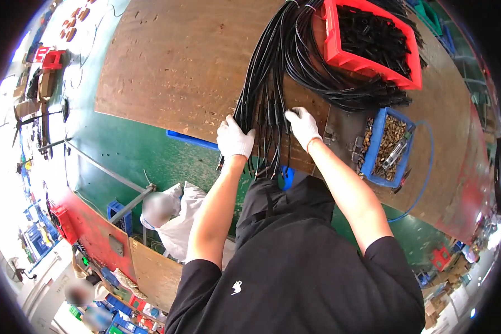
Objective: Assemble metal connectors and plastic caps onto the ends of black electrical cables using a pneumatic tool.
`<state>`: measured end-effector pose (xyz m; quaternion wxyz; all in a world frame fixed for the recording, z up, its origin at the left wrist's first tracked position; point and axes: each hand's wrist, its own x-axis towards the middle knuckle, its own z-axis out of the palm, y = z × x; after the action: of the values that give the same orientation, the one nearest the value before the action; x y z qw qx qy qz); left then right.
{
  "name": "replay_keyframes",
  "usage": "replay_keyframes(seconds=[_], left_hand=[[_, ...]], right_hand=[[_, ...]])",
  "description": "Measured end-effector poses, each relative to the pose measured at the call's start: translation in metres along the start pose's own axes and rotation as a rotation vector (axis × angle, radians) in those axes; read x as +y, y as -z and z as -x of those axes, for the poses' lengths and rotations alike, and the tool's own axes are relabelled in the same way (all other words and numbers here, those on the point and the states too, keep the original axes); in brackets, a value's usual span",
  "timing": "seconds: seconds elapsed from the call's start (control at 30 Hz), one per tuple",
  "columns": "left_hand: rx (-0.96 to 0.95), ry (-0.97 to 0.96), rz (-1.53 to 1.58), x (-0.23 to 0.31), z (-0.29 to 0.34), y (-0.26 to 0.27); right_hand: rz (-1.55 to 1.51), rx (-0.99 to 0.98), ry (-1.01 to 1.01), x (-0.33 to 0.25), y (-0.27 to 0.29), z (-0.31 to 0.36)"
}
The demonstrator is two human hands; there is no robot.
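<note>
A thick bundle of black cables [260, 72] hangs over the near edge of the wooden table, its thin wire ends fanned out toward my body. My left hand [235, 137], in a white glove, is closed round the left side of the bundle, with thumb and fingers on either side of the strands. At the right edge of the same cables is my right hand [304, 128], also gloved, its fingers curled in. What lies under those right fingers is hidden.
On the wooden table [167, 67], a red bin [331, 42] of black parts stands beside more coiled cables [339, 92]. A blue tray [376, 179] of small brass-coloured parts is to the right, near a blue hose [432, 156]. A person in white [178, 222] is at lower left.
</note>
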<state>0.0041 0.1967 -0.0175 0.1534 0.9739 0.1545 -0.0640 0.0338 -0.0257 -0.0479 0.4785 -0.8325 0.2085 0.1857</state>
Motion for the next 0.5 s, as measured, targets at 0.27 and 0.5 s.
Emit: replay_keyframes(seconds=[0.27, 0.5], left_hand=[[-0.228, 0.267, -0.022, 0.023, -0.014, -0.013], [-0.582, 0.317, 0.597, -0.029, -0.037, -0.019]], right_hand=[[-0.407, -0.163, -0.304, 0.041, 0.001, 0.057], [-0.532, -0.098, -0.337, 0.035, 0.014, 0.079]])
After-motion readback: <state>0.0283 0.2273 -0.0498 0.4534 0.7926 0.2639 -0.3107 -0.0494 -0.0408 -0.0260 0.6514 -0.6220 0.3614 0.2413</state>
